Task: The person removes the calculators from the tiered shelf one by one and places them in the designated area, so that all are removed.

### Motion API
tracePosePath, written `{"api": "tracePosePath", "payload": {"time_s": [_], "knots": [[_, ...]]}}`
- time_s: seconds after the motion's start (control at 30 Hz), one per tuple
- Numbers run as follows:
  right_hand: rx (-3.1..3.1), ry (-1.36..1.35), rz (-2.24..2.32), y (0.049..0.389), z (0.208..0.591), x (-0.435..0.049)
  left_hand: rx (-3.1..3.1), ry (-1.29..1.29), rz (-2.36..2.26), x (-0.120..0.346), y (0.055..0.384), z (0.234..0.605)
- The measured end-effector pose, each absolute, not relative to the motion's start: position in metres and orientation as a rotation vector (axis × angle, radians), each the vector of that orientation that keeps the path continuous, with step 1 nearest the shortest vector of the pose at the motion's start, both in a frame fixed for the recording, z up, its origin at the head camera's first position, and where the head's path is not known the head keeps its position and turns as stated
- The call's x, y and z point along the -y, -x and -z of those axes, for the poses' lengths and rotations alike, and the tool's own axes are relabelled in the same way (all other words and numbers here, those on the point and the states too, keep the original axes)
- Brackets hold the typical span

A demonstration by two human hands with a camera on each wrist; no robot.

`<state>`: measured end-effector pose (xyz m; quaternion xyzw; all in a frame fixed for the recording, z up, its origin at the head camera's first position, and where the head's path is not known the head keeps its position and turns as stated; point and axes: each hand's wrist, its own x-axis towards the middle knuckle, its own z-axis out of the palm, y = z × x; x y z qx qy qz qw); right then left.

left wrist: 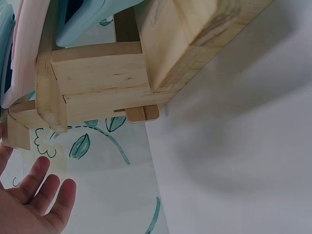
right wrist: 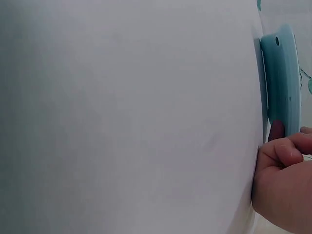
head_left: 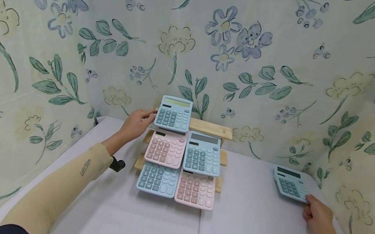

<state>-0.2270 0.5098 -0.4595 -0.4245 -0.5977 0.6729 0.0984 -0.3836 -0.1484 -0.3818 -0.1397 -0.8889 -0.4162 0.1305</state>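
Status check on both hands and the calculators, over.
Right hand: pinching blue calculator. Left hand: at top calculator's left edge. In the way: four more calculators occupying rack's lower tiers.

Smooth plastic calculators (head_left: pixel 203 153), matt wooden rack (head_left: pixel 209 128)

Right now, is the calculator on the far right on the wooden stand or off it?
Off it: the right hand pinches that blue calculator at its near corner, well to the right of the wooden stand.
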Motion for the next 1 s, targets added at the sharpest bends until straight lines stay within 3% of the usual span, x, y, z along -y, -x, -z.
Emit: {"api": "tracePosePath", "payload": {"time_s": [1.0], "knots": [[1.934,1.331,-1.671,0.218,0.457,-0.49,2.585,0.388,1.315,0.147,0.387,0.382]]}}
